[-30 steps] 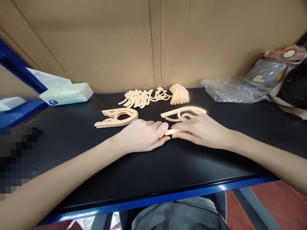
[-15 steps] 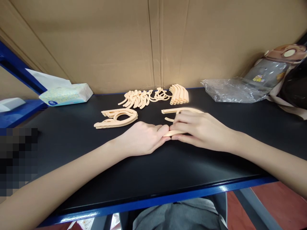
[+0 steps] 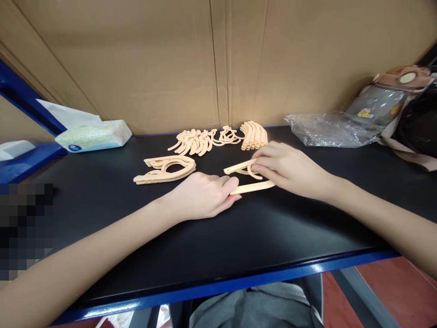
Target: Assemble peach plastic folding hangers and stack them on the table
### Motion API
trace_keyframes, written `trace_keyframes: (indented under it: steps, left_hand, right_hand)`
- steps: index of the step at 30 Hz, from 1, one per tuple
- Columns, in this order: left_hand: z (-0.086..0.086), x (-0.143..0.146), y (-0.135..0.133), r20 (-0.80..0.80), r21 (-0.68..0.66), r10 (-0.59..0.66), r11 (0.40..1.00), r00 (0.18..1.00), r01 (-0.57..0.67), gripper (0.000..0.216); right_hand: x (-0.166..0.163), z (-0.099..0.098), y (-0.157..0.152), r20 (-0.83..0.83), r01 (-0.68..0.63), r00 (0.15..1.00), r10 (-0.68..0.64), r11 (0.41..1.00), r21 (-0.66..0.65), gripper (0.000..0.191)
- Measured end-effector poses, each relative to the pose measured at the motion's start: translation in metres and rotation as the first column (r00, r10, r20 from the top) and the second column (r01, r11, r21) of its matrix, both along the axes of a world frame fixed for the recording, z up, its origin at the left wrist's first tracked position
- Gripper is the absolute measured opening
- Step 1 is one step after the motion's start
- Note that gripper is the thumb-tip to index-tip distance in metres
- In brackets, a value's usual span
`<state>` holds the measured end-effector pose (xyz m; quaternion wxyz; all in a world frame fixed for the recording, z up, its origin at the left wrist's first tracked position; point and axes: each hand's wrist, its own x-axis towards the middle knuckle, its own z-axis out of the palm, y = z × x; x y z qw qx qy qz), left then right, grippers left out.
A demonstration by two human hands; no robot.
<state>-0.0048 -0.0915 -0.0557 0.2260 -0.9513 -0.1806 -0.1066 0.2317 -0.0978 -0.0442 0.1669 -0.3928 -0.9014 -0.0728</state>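
A cream plastic folding clothes hanger (image 3: 254,187) is held between my hands over the black table. My left hand (image 3: 205,193) pinches the left end of its near arm. My right hand (image 3: 290,173) grips it at the right, fingers on the far arm and close to the curved hook; the palm hides where the arms meet. To the left lies a stack of folded cream hangers (image 3: 186,171). Behind are a heap of curved arm pieces (image 3: 194,140), several loose hooks (image 3: 228,135) and a neat row of arm pieces (image 3: 255,134).
A tissue pack (image 3: 99,135) sits at the back left. At the back right lie a clear plastic bag (image 3: 327,130) and a drink bottle (image 3: 378,102) with a brown lid, beside a dark bag with a strap (image 3: 416,157). Cardboard (image 3: 153,64) stands along the back.
My right hand has moved away from my left fingertips, up and to the right, onto the far arm and hook. That far arm has swung slightly. My left hand has hardly moved.
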Motion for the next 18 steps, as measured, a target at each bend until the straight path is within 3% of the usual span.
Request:
trace_keyframes:
  steps: [12,18]
  left_hand:
    - [0.0016,0.0000,0.0002,-0.049,-0.023,-0.017,1.000,0.999,0.016,0.031]
    - [0.0026,0.0002,0.0009,-0.036,-0.086,-0.017,0.996,0.999,0.014,0.031]
  right_hand:
    - [-0.0037,-0.0025,-0.0016,0.028,-0.020,0.999,0.020,0.999,-0.028,0.033]
    - [-0.0034,-0.0062,-0.0001,0.064,0.087,0.994,-0.086,0.996,-0.008,0.029]
